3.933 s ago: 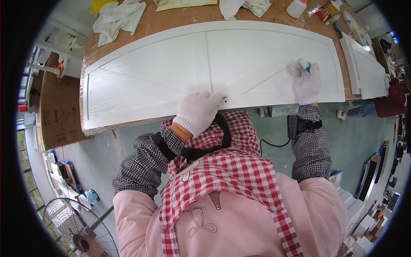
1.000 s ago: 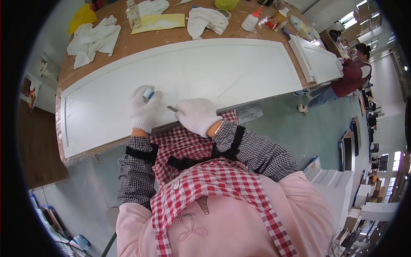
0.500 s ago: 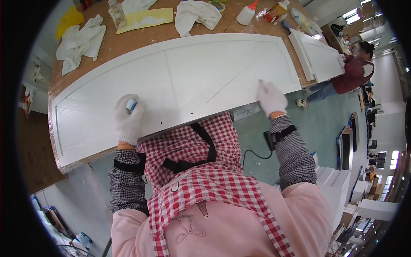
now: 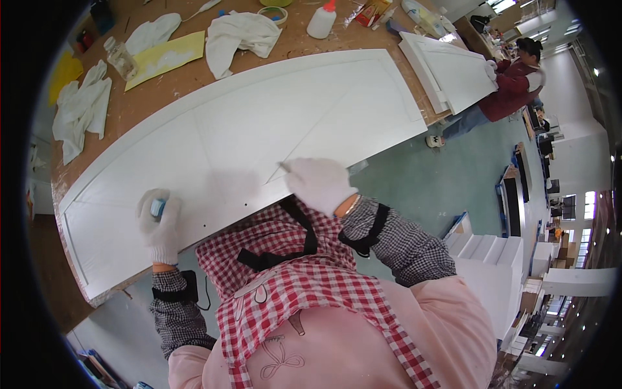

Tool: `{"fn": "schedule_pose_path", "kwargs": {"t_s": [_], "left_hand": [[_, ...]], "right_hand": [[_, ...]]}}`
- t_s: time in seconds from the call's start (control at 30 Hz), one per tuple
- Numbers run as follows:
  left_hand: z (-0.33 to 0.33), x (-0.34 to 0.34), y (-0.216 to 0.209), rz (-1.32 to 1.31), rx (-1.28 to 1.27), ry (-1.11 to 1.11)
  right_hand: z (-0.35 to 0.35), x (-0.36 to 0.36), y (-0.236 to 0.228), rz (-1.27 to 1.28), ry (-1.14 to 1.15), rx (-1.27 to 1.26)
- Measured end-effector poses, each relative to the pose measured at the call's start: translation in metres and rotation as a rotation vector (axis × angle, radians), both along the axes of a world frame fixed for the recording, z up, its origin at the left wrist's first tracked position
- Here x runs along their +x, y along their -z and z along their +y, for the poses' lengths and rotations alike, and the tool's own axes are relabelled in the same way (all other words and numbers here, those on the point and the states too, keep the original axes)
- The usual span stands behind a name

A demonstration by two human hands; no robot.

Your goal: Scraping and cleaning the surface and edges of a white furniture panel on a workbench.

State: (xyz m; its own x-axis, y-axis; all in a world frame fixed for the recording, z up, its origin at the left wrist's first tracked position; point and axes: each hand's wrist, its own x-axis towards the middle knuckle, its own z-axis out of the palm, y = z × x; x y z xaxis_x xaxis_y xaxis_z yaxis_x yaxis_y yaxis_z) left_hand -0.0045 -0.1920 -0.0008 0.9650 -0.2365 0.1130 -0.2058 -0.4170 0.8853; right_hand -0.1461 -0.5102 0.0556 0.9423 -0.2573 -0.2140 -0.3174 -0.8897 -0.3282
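A long white panel (image 4: 246, 123) with raised edge strips, a thin diagonal line and two small dark holes near its front edge lies before me. At the panel's left front, my left hand (image 4: 158, 223), in a white knit glove, is closed around a small light-blue and white object (image 4: 157, 207); its kind is unclear. My right hand (image 4: 319, 183), also gloved and somewhat blurred, is closed over the panel's front middle. A small greyish tip shows at its fingers, by the diagonal line's lower end. What it belongs to cannot be made out.
Behind the panel, the brown table (image 4: 175, 78) holds white cloths (image 4: 243, 39), a yellow sheet (image 4: 165, 59), a glass jar (image 4: 120, 58) and a red-tipped squeeze bottle (image 4: 321, 21). At right, a co-worker (image 4: 515, 84) handles another white panel (image 4: 453, 71). White boards (image 4: 486, 259) are stacked at my right.
My right hand has swept left and toward me, from the panel's right part to its front middle. My left hand still grips the blue-and-white object. The view has shifted.
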Motion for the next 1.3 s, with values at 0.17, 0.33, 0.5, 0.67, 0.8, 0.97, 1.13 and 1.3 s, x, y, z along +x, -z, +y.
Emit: {"fn": "schedule_pose_path", "kwargs": {"t_s": [0.17, 0.33, 0.5, 0.67, 0.8, 0.97, 1.13, 1.3], "left_hand": [[-0.003, -0.006, -0.009, 0.011, 0.022, -0.047], [-0.008, -0.004, 0.002, 0.154, -0.157, -0.054], [-0.004, -0.005, 0.001, 0.234, -0.213, -0.088], [-0.008, -0.007, 0.003, 0.254, -0.285, -0.123], [-0.007, -0.006, 0.007, 0.242, -0.267, -0.129], [-0.014, -0.007, -0.005, 0.159, -0.112, -0.116], [-0.02, -0.007, -0.008, -0.004, 0.045, -0.107], [-0.019, -0.008, -0.013, 0.039, 0.025, -0.138]], "right_hand": [[-0.139, -0.054, -0.001, -0.045, 0.469, -0.194], [-0.274, -0.099, 0.012, -0.086, 0.763, -0.373], [-0.208, -0.08, 0.003, 0.015, 0.407, -0.194], [-0.296, -0.112, 0.004, 0.06, 0.677, -0.38], [-0.34, -0.12, -0.017, -0.126, 0.769, -0.382], [-0.315, -0.079, -0.006, 0.089, 0.467, -0.326], [-0.344, -0.034, 0.007, -0.015, 0.63, -0.43], [-0.35, 0.036, 0.01, -0.018, 0.546, -0.486]]}}
